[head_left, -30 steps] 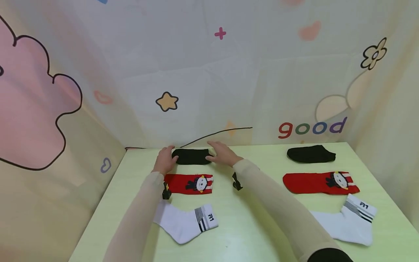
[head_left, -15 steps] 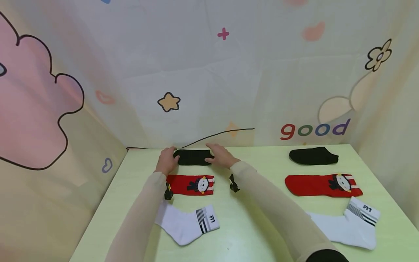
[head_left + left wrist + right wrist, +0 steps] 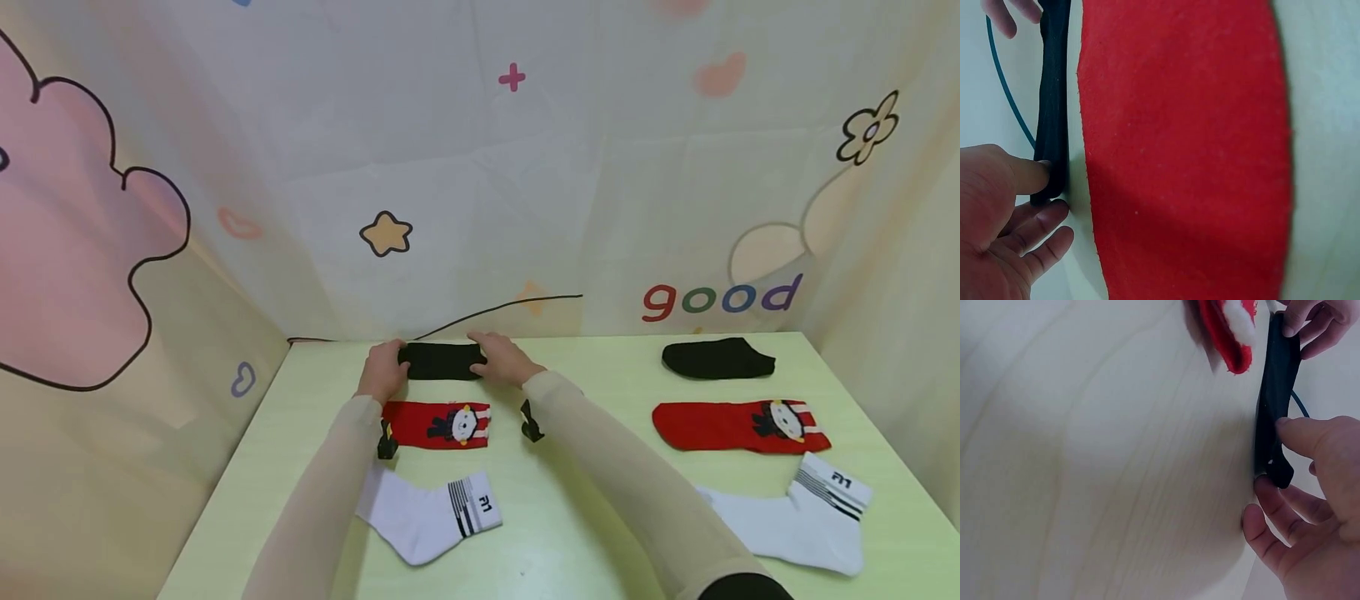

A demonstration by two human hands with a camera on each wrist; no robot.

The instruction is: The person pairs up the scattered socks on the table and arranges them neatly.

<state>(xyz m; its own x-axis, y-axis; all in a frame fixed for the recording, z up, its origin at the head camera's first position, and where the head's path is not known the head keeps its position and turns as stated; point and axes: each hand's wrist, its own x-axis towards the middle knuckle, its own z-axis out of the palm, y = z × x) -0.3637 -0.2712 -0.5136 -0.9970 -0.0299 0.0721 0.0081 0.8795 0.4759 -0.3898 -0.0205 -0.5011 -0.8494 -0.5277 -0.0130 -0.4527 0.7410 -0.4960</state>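
Note:
A black ankle sock (image 3: pixel 442 362) lies flat at the back left of the table. My left hand (image 3: pixel 383 371) holds its left end, and in the left wrist view the thumb (image 3: pixel 1032 177) presses on top with fingers at the tip. At the right end, my right hand (image 3: pixel 506 360) pinches the same sock. The right wrist view shows that thumb (image 3: pixel 1300 434) on the cloth and fingertips around the end. Just in front lies a red sock (image 3: pixel 438 425) with a cartoon figure, partly covered by the left wrist. A white sock (image 3: pixel 427 517) with black stripes is nearer, its toe hidden by the left sleeve.
On the right side of the table (image 3: pixel 585 467) lie another black sock (image 3: pixel 716 358), another red sock (image 3: pixel 720 427) and another white sock (image 3: pixel 810 525), the last partly behind the right sleeve. A printed curtain (image 3: pixel 480 183) stands along the back edge.
The right hand has moved slightly left, and both hands have settled more closely on the ends of the black sock. The other socks stay where they were; the head view has shifted a little.

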